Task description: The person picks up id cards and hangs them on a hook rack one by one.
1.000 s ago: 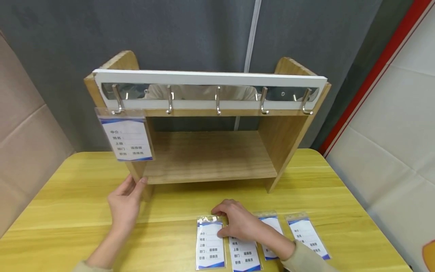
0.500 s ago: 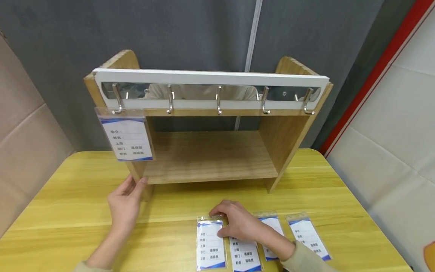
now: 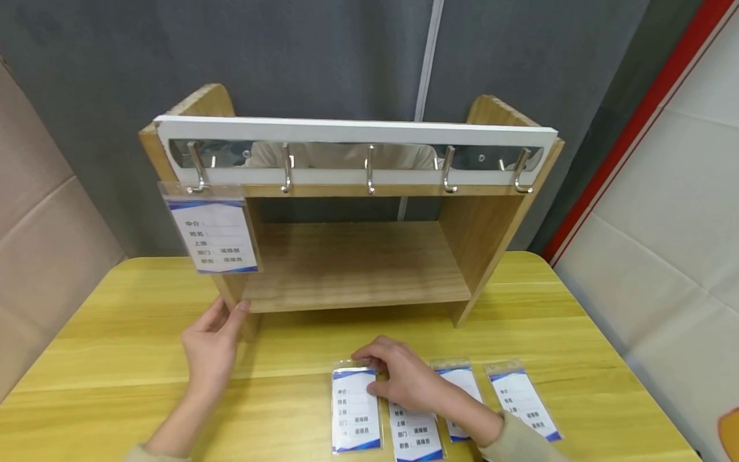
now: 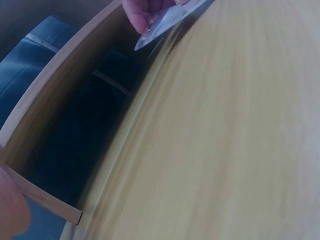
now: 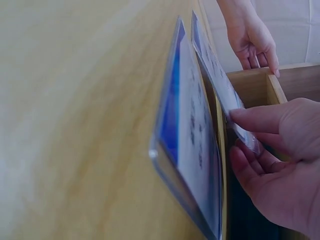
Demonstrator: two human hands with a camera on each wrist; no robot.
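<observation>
My left hand grips the lower left side panel of a wooden shelf rack, thumb at the panel's front edge. Over the table, my right hand pinches the leftmost clear badge holder near its top end. The right wrist view has the thumb on one face of this badge holder and the fingers curled behind it. Its held end tilts up off the tabletop in the left wrist view. Close beside it lies a second badge holder, partly hidden under the right hand.
Two more badge holders, one near and one farther right, lie on the yellow wood-grain table. A white rail with several metal hooks crosses the rack's front. Another badge holder hangs from the leftmost hook.
My right hand has shifted slightly left and away from me, and the pinched badge holder has moved a little the same way, its top end rising. The left hand keeps its place.
</observation>
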